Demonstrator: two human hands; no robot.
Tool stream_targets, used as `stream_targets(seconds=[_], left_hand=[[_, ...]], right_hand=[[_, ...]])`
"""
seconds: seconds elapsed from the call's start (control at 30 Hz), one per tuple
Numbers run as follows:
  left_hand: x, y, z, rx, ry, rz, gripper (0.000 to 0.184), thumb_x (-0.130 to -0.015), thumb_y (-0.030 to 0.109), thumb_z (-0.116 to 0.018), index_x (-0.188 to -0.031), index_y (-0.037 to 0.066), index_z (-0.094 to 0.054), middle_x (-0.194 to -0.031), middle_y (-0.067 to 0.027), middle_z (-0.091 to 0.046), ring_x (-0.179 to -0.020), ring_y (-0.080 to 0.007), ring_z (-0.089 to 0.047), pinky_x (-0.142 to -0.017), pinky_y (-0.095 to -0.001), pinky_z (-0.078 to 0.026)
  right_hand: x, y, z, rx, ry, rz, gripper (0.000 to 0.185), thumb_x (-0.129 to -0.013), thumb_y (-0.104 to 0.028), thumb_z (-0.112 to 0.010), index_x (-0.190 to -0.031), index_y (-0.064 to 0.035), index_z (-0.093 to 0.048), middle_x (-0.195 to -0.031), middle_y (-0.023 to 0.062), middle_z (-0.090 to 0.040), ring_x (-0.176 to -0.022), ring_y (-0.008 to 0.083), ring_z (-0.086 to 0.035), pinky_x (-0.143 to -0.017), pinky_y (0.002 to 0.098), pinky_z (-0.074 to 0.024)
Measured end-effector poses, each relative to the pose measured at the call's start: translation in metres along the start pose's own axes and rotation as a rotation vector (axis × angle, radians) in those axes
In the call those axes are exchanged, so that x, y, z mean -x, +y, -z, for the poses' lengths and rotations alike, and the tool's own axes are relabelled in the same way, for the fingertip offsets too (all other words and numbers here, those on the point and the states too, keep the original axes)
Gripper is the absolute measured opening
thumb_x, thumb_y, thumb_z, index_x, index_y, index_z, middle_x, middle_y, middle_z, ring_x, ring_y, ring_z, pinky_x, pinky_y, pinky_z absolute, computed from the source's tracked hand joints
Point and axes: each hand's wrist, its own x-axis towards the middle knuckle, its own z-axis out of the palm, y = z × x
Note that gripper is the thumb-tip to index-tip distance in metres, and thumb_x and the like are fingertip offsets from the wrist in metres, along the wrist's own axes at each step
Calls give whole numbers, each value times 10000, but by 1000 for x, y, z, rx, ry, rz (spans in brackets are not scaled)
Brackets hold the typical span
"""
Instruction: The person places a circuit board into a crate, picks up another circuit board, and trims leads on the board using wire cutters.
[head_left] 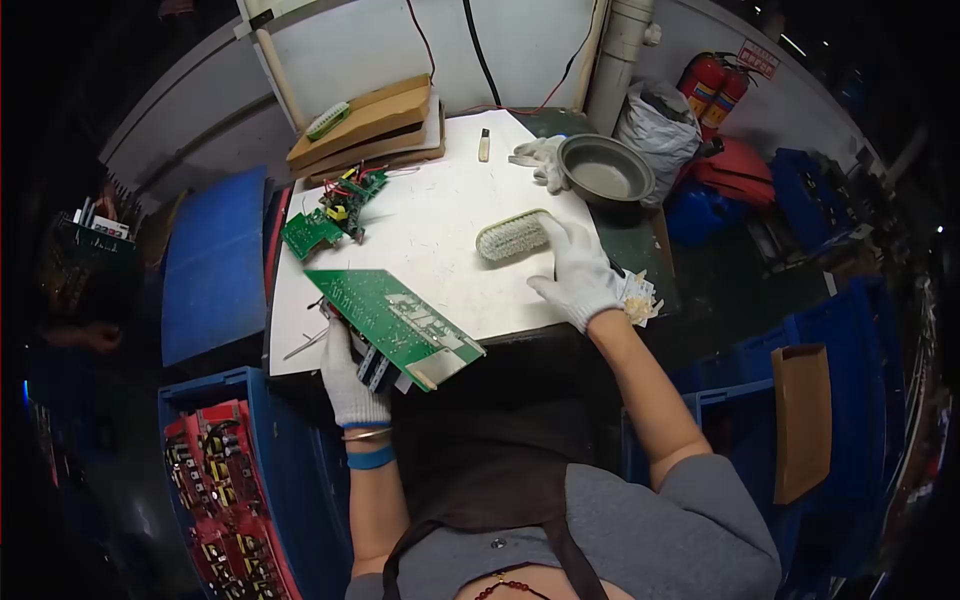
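My left hand (350, 390), in a white glove, grips a green circuit board (365, 310) from below at its near left edge. The board is tilted, its soldered side facing up, with parts hanging beneath it; most of the fingers are hidden under it. My right hand (580, 275), also gloved, is closed on one end of a scrubbing brush (510, 240), whose pale bristles face me. The brush is to the right of the board and apart from it, over the white table sheet (430, 215). Smaller green circuit boards with wires (335, 215) lie behind the held board.
Stacked cardboard trays (370, 125) carry a second brush (328, 120). A small flat tool (484, 145), spare gloves (543, 163) and a grey bowl (605, 170) are at the back. Blue crates flank me; the left crate (255, 400) holds circuit boards. Another person's hand (98, 337) shows far left.
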Motion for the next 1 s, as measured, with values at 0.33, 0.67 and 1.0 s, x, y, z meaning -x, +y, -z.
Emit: stream_targets(seconds=[0.33, 0.67, 1.0], left_hand=[[1, 4, 8, -252, -78, -79, 406, -1088, 293, -455, -1249, -51, -596, -1090, -89, -653, -939, -145, -640, -809, -281, -532], [23, -38, 102, 355, -53, 175, 583, -1057, 490, -456, -1389, 17, -530, -1290, -159, -629, -1109, -279, -660, -913, -421, -592], [45, -59, 122, 389, -65, 203, 612, -1041, 527, -450, -1396, 35, -534, -1328, -153, -612, -1148, -313, -641, -945, -455, -573]], right_hand=[[-133, 14, -49, 262, 196, 87, 493, -706, -180, -797, -1165, -114, -626, -1183, 176, -615, -1113, 383, -585, -958, 478, -492], [-18, 36, -7, 323, -580, -338, 1144, -675, -692, -759, -1566, -128, -314, -1438, 265, -451, -1287, 456, -488, -1106, 514, -377], [-43, 33, 6, 304, -695, -323, 609, -722, -299, -673, -1236, -2, -539, -1213, 294, -632, -1106, 444, -640, -953, 471, -523]])
